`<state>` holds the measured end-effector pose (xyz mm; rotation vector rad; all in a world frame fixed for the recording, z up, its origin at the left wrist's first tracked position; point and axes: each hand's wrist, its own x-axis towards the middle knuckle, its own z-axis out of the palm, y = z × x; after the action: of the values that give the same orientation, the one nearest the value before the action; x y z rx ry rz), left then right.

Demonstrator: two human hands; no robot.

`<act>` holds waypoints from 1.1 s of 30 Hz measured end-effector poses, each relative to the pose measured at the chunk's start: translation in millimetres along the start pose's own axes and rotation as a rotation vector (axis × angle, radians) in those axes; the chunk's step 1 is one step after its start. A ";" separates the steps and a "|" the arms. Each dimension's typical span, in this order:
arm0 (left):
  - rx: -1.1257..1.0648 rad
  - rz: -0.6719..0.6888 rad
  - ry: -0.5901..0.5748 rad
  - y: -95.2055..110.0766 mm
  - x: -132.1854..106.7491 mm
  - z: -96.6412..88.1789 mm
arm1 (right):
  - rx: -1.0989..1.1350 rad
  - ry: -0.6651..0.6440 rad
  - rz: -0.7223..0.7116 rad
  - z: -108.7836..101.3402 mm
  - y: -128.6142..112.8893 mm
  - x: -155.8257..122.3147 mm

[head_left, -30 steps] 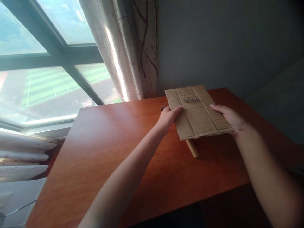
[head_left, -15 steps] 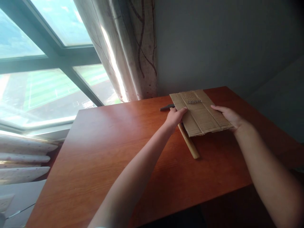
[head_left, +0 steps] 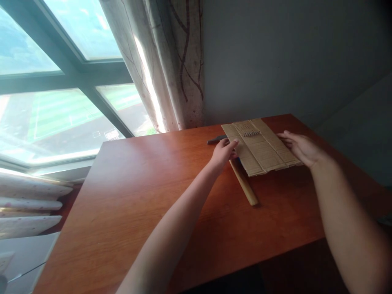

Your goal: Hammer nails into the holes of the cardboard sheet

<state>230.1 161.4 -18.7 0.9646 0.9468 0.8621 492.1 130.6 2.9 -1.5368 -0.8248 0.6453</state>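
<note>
A flat piece of brown cardboard (head_left: 263,153) with fold lines lies slightly raised at the far right of the table. Near its back edge is a small square patch (head_left: 247,129) of tightly packed bumps, too small to make out. Partly under the cardboard is what looks like a hammer, its dark head (head_left: 215,140) and wooden handle (head_left: 245,185) sticking out. My left hand (head_left: 225,152) is at the cardboard's left edge, thumb and fingers apart. Beside the right edge is my right hand (head_left: 301,148), open with fingers stretched out. Something blue shows beneath the cardboard.
The reddish-brown wooden table (head_left: 147,192) stands against a grey wall (head_left: 275,57). A window (head_left: 76,75) and a patterned curtain (head_left: 171,73) are at the left and back. A white surface (head_left: 27,255) with a socket sits at the lower left.
Both hands have loosened from the cardboard. My right hand has drawn off its right edge with fingers straightened, and my left thumb has slid back toward the left edge.
</note>
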 end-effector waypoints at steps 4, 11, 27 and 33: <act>0.056 0.061 0.097 2.9 -25.9 -41.8 | 0.081 0.284 -0.267 3.6 -41.2 -36.9; 0.368 0.224 0.120 -6.7 -81.4 -113.3 | 0.073 -0.689 -0.293 120.0 -94.6 -190.6; 1.307 0.333 0.152 -19.3 -110.2 -148.9 | 0.509 -0.726 0.403 209.5 13.8 -189.5; 1.370 0.342 0.163 -20.3 -109.7 -149.1 | 0.538 -0.727 0.435 211.2 15.3 -192.3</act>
<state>58.4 96.4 -49.2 2.2897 1.5649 0.4775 212.7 101.1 -50.6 -0.9708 -0.7454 1.6615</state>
